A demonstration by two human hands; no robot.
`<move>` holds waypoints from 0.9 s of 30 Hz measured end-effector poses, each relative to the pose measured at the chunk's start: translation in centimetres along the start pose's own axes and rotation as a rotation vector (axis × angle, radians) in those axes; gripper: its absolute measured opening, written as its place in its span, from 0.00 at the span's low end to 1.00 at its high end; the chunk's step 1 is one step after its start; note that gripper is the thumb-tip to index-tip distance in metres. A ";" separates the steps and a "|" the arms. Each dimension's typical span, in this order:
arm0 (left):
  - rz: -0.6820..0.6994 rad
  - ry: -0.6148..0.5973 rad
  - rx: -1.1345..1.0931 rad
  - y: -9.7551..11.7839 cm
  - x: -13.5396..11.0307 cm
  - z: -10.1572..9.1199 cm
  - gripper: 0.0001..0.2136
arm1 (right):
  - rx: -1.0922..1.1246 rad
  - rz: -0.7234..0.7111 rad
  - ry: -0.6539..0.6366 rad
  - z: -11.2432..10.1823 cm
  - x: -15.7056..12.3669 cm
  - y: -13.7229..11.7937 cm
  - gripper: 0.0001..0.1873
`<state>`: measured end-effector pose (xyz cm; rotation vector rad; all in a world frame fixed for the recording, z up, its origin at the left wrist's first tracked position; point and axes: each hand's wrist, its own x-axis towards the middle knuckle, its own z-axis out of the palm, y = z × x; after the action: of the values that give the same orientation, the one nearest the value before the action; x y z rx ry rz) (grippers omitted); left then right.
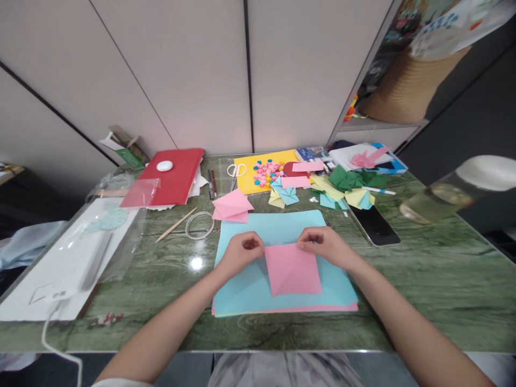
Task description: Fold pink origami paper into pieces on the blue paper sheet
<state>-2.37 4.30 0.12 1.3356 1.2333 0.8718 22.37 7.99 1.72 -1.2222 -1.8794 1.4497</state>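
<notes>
Far left, I note a clear plastic sleeve over white paper [80, 252] and a red card folder [177, 172], both well apart from the work. Nearer in lie a thin wooden stick [176, 224], a clear tape ring [199, 226] and a folded pink paper piece [233, 207].

The left hand [241, 252] is curled narrow, fingertips closed on the upper left corner of the pink square sheet of thin paper [293, 271]. That sheet lies flat on a stack of large light-blue paper sheets [245, 293], at the centre of the green marble-patterned table [423, 290]. A faint diagonal crease seems to cross it. The right hand [328, 246] is likewise nearly closed, thumb and fingers pinching the upper edge near the right corner.

Further right, a black phone [374, 226] lies flat and a glass jar with a white lid [455, 191] sits near the table edge.

Assessment: I judge the pink sheet very light, limp and easily creased or torn, and likely to slide on the smooth blue stack. It is best taken at corners or edges with a light fingertip pinch; the flat middle offers no purchase.
</notes>
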 end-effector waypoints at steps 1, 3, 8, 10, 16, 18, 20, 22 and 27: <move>0.005 0.014 -0.003 0.1 0.1 -0.3 0.00 | 0.009 0.001 0.007 -0.1 0.1 0.1 0.10; 0.016 0.046 -0.010 0.2 0.3 -0.7 0.02 | 0.021 0.003 0.021 -0.3 0.1 0.2 0.11; 0.031 0.055 -0.015 0.6 0.2 -0.3 0.06 | 0.017 -0.007 -0.004 0.5 0.2 0.5 0.12; 0.026 0.014 0.013 0.6 -0.2 0.4 0.10 | -0.002 -0.021 -0.032 1.3 0.1 0.4 0.11; 0.018 -0.045 0.145 0.4 -1.3 2.2 0.07 | -0.131 -0.107 -0.010 3.2 -0.3 -0.5 0.04; 0.038 -0.057 0.182 0.3 -1.5 2.5 0.06 | -0.168 -0.135 -0.014 3.8 -0.5 -0.9 0.06; 0.060 -0.070 0.209 0.2 -1.7 2.7 0.05 | -0.203 -0.160 -0.030 4.3 -0.7 -1.2 0.06; 0.081 -0.080 0.229 0.2 -1.8 2.9 0.04 | -0.236 -0.174 -0.036 4.6 -0.8 -1.4 0.06; 0.129 -0.086 0.255 0.7 -1.9 2.9 0.04 | -0.289 -0.167 -0.030 4.0 -0.8 -1.6 0.05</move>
<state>0.18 1.92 0.57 1.6541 1.2314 0.7551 19.00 5.15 1.97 -1.1397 -2.2118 1.1437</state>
